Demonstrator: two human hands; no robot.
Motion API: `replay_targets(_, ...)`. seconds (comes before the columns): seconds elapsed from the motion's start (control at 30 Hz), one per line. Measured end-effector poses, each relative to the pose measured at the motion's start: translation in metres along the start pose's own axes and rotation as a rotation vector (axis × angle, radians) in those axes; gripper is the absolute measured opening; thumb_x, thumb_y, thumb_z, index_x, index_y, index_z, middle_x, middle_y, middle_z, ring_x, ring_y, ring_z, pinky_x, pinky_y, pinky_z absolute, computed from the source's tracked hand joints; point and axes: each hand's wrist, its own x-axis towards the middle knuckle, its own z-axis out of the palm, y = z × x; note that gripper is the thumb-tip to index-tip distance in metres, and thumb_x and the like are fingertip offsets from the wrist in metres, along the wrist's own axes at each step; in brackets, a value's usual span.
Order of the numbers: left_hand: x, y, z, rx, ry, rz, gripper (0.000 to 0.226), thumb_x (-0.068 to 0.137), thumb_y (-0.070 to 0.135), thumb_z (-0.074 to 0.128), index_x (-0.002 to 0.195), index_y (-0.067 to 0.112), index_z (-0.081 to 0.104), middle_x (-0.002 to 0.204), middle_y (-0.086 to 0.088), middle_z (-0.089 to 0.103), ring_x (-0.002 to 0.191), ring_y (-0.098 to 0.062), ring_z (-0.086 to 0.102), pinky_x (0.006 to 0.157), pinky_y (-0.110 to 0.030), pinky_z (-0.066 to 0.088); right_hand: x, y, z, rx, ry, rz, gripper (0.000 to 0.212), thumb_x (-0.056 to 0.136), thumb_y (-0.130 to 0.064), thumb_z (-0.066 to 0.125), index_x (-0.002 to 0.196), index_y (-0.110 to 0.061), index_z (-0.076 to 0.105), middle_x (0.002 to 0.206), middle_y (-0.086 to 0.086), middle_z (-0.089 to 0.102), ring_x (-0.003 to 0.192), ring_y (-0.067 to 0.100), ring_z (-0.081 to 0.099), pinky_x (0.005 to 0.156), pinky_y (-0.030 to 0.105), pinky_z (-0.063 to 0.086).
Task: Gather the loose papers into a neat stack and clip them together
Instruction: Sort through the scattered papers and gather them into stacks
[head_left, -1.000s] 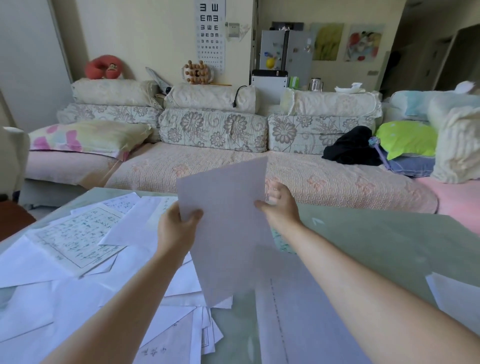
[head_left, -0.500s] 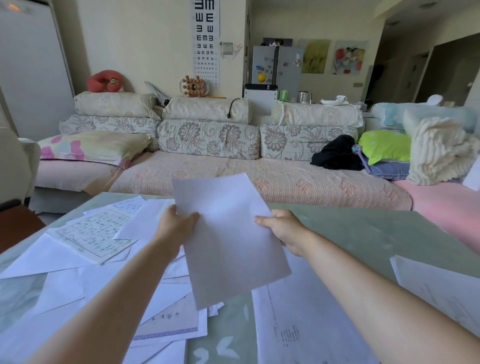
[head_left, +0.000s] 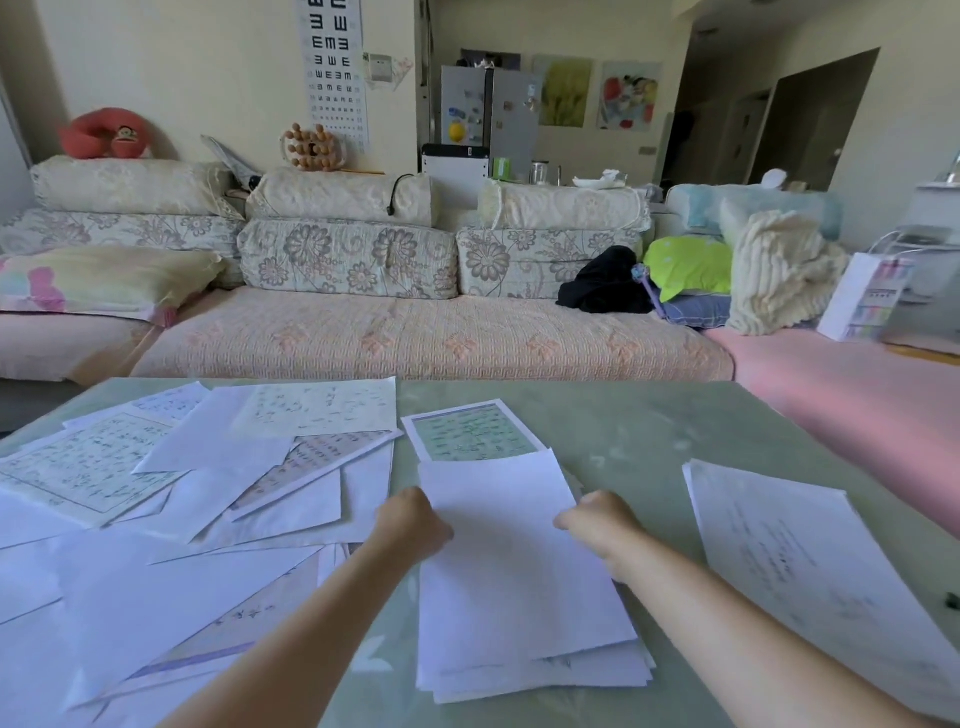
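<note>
Stack of white paper sheets lies on a pale green glossy desk, at the near centre, its lower edges fanned slightly out of line. A blank white top sheet rests tilted on the stack, its far corner pointing toward 1 o'clock. The left grip holds that sheet's left edge at 9 o'clock, fingers curled and thumb over the paper. The right grip clasps the opposite edge at 3 o'clock, also with curled fingers. Both forearms reach in from 6 o'clock.

At 12 o'clock from the stack, a green-printed sheet with a white border lies flat, its near end tucked under the top sheet. From 9 to 11 o'clock a loose spread of overlapping white and printed sheets covers the desk's left half, lying at mixed angles. At 3 o'clock, well apart from the stack, a single white sheet with faint writing lies on its own.

Beyond the desk's far edge stands a long floral-patterned sofa, with a crumpled black garment and a lime green cushion toward 1 o'clock. A tall eye chart hangs on the cream wall behind.
</note>
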Motion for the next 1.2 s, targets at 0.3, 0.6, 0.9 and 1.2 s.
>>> replay_targets(0.3,0.002,0.006,0.005,-0.411,-0.060,-0.182,0.034,0.080,0.019,0.077,0.092,0.003,0.049,0.077,-0.010,0.047,0.060,-0.022,0.048,0.067,-0.037,0.056,0.006,0.004,0.000,0.111,0.007,0.084,0.033,0.086,-0.010,0.059,0.118,-0.005,0.051,0.114,0.012,0.054,0.082,0.026,0.049,0.060,0.025,0.039)
replay_targets(0.6,-0.001,0.002,0.007,-0.427,-0.182,-0.203,0.039,0.071,0.021,0.081,0.098,0.002,0.061,0.087,-0.012,0.062,0.069,-0.025,0.058,0.059,-0.028,0.045,-0.007,0.004,0.007,-0.006,-0.057,-0.020,0.030,0.082,-0.005,0.063,0.110,-0.009,0.055,0.094,0.005,0.050,0.080,0.026,0.053,0.073,0.030,0.041)
replay_targets(0.9,-0.002,0.003,-0.007,-0.887,0.038,-0.023,0.058,0.077,0.023,0.082,0.123,0.013,0.047,0.118,-0.004,0.056,0.095,-0.021,0.058,0.080,-0.031,0.045,-0.010,-0.012,-0.028,0.446,0.085,-0.311,0.019,0.080,0.001,0.074,0.090,-0.014,0.067,0.097,0.008,0.074,0.088,0.025,0.070,0.080,0.036,0.056)
replay_targets(1.2,-0.025,0.011,-0.013,-0.992,-0.118,0.216,0.018,0.088,0.009,0.070,0.105,0.013,0.067,0.096,-0.009,0.075,0.075,-0.017,0.072,0.066,-0.029,0.059,-0.005,-0.007,-0.050,0.603,-0.072,-0.373,0.033,0.081,-0.001,0.074,0.109,-0.016,0.069,0.107,-0.001,0.076,0.103,0.019,0.070,0.098,0.039,0.052)
